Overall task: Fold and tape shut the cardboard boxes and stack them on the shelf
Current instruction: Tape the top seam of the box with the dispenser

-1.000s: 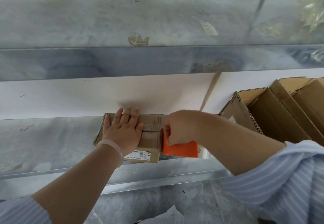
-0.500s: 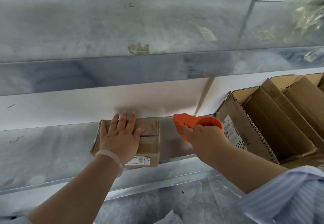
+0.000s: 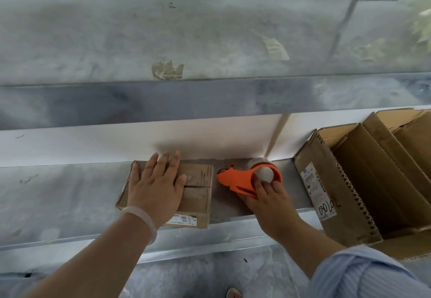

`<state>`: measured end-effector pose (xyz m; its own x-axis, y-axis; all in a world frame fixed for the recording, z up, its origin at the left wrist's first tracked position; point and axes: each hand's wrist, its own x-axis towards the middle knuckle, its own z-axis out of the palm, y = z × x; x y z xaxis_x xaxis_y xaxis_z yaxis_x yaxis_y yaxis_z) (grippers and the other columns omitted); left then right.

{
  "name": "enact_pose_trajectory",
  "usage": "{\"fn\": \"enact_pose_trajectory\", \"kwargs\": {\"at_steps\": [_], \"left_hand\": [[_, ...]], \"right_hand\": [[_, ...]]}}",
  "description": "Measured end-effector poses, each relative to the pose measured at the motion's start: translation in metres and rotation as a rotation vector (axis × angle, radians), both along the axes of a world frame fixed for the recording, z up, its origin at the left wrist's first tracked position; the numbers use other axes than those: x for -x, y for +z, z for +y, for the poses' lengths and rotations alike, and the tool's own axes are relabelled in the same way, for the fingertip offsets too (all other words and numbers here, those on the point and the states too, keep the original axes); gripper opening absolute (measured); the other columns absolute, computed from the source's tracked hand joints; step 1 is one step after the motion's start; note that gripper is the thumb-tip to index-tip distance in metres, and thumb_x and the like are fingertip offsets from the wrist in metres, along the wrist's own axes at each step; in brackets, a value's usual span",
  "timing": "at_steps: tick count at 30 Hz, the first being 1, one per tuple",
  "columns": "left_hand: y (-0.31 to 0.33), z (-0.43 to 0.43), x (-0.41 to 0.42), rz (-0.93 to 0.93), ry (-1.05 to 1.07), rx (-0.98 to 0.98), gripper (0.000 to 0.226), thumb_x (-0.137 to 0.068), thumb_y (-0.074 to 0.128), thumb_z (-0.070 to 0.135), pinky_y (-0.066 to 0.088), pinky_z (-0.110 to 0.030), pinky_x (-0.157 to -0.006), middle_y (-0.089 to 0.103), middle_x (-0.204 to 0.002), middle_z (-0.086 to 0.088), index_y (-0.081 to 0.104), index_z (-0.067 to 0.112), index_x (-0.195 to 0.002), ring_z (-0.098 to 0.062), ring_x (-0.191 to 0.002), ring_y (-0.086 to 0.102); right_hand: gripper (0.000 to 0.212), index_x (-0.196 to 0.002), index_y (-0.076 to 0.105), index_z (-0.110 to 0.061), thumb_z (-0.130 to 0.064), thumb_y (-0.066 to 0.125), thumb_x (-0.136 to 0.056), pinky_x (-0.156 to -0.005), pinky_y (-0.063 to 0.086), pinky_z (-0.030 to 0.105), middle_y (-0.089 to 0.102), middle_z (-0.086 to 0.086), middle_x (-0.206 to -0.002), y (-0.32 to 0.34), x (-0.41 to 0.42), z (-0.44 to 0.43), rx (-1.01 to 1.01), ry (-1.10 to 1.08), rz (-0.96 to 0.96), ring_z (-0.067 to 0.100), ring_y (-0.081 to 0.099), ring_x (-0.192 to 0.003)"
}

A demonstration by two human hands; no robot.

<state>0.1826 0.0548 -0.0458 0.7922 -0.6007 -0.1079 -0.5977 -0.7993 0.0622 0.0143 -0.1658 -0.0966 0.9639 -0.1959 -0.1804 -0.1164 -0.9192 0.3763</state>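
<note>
the left hand [image 3: 155, 188] lies flat, fingers straight and slightly spread, pressing on top of a small cardboard box [image 3: 198, 195] that sits closed on the metal shelf [image 3: 58, 199], its front edge close to the shelf lip and a printed label on its front face. a pale band [image 3: 142, 218] circles the left wrist. just right of the box, apart from it, the right hand [image 3: 268, 201] grips an orange tape dispenser [image 3: 238, 180] with its fingers curled round the ring that holds the tape roll [image 3: 262, 169]; the pointed end faces the box. further right on the same shelf, large open cardboard boxes [image 3: 331, 195] lean together, flaps up. a striped blue sleeve [image 3: 363, 274] covers the right upper arm. scraps of old tape [image 3: 166, 70] stick to the upper shelf [image 3: 233, 29].
</note>
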Motion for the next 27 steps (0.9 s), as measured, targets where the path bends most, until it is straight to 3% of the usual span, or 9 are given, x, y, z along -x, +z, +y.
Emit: {"fn": "enact_pose_trajectory", "kwargs": {"at_steps": [2, 5, 7, 12, 17, 21, 25, 27], "left_hand": [[0.002, 0.0, 0.001, 0.014, 0.01, 0.008, 0.071, -0.087, -0.014, 0.058, -0.006, -0.048, -0.121, 0.002, -0.164, 0.008, -0.011, 0.034, -0.154, -0.018, -0.151, -0.004], [0.004, 0.001, 0.003, 0.031, 0.033, 0.009, 0.061, -0.097, 0.001, 0.053, -0.006, -0.047, -0.121, 0.0, -0.164, 0.008, -0.01, 0.034, -0.154, -0.017, -0.151, -0.006], [0.006, 0.002, 0.005, 0.045, 0.052, 0.016, 0.06, -0.098, 0.004, 0.053, -0.007, -0.047, -0.121, -0.002, -0.164, 0.009, -0.01, 0.035, -0.154, -0.016, -0.151, -0.007], [0.009, 0.008, 0.009, 0.087, 0.103, 0.021, 0.06, -0.098, 0.005, 0.054, -0.009, -0.047, -0.12, -0.005, -0.164, 0.008, -0.008, 0.036, -0.154, -0.016, -0.151, -0.009], [0.01, 0.015, 0.011, 0.086, 0.128, 0.018, 0.06, -0.099, 0.006, 0.054, -0.009, -0.047, -0.121, -0.005, -0.164, 0.008, -0.008, 0.036, -0.154, -0.015, -0.151, -0.009], [0.013, 0.014, 0.01, 0.131, 0.133, 0.039, 0.06, -0.1, 0.009, 0.053, -0.01, -0.046, -0.121, -0.006, -0.164, 0.009, -0.006, 0.036, -0.155, -0.014, -0.15, -0.01], [0.016, 0.018, 0.005, 0.195, 0.136, 0.129, 0.054, -0.103, 0.017, 0.044, -0.01, -0.043, -0.121, 0.0, -0.164, 0.008, 0.006, 0.034, -0.156, -0.011, -0.15, -0.007], [0.02, 0.021, 0.002, 0.241, 0.156, 0.293, 0.049, -0.105, 0.024, 0.034, -0.005, -0.04, -0.122, 0.013, -0.163, 0.006, 0.022, 0.03, -0.154, -0.01, -0.15, 0.003]], "right_hand": [[0.048, -0.114, 0.072, -0.03, -0.026, 0.046, -0.074, -0.09, 0.043, 0.05, 0.064, 0.033, -0.116, -0.007, 0.003, 0.006, -0.015, -0.021, 0.0, 0.046, 0.066, -0.091], [0.051, -0.102, 0.074, -0.028, -0.024, 0.078, -0.052, -0.089, 0.052, 0.053, 0.062, 0.036, -0.116, -0.014, 0.004, 0.015, -0.136, -0.088, 0.008, 0.05, 0.066, -0.095], [0.055, -0.096, 0.074, -0.026, -0.021, 0.084, -0.042, -0.085, 0.054, 0.054, 0.063, 0.037, -0.113, -0.014, 0.002, 0.019, -0.208, -0.11, -0.035, 0.049, 0.066, -0.096], [0.059, -0.095, 0.075, -0.025, -0.019, 0.085, -0.037, -0.086, 0.053, 0.055, 0.063, 0.034, -0.114, -0.021, 0.004, 0.023, -0.238, -0.091, -0.146, 0.049, 0.066, -0.097], [0.039, -0.098, 0.073, -0.024, -0.012, 0.057, -0.065, -0.095, 0.05, 0.048, 0.056, 0.018, -0.121, -0.022, 0.015, 0.024, -0.263, 0.001, -0.352, 0.037, 0.058, -0.108], [0.052, -0.106, 0.071, -0.024, -0.007, 0.074, -0.057, -0.078, 0.058, 0.037, 0.06, 0.008, -0.115, -0.026, 0.023, 0.026, -0.369, -0.044, -0.298, 0.028, 0.063, -0.096], [0.043, -0.115, 0.064, -0.018, -0.002, 0.062, -0.075, -0.079, 0.053, 0.03, 0.058, 0.002, -0.117, -0.014, 0.025, 0.026, -0.513, -0.108, -0.294, 0.023, 0.061, -0.096], [0.037, -0.102, 0.064, -0.018, 0.004, 0.064, -0.073, -0.07, 0.05, 0.022, 0.059, -0.003, -0.103, -0.004, 0.026, 0.032, -0.575, -0.115, -0.387, 0.017, 0.061, -0.084]]}}
